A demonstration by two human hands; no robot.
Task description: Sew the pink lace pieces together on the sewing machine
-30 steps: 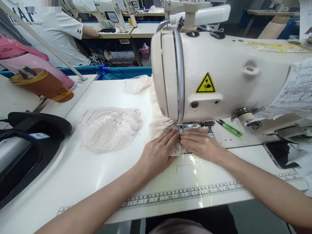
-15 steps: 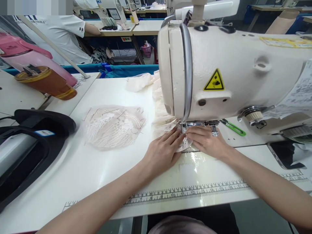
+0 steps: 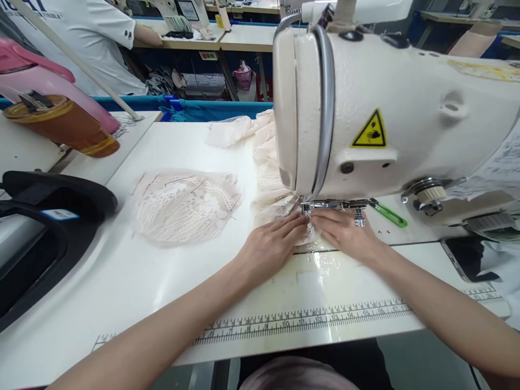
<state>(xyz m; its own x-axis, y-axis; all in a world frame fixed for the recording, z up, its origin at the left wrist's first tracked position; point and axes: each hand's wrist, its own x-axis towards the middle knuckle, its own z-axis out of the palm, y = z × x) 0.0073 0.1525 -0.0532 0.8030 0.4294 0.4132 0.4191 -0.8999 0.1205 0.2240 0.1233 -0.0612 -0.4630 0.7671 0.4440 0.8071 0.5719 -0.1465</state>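
Where sheer, ruffled lace point(image 3: 267, 172) bunches near frame centre, your left hand point(image 3: 274, 245) and right hand point(image 3: 347, 233) press it, flattened, fingers outstretched.

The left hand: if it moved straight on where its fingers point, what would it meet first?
Most likely the metal presser foot, just ahead of the left hand, though depth there is unclear.

My single view looks from my head, forward and down onto the desk point(image 3: 122, 271), near enough that the sewing machine point(image 3: 390, 119) looms at upper right, and reaches another desk point(image 3: 247, 39) beyond.
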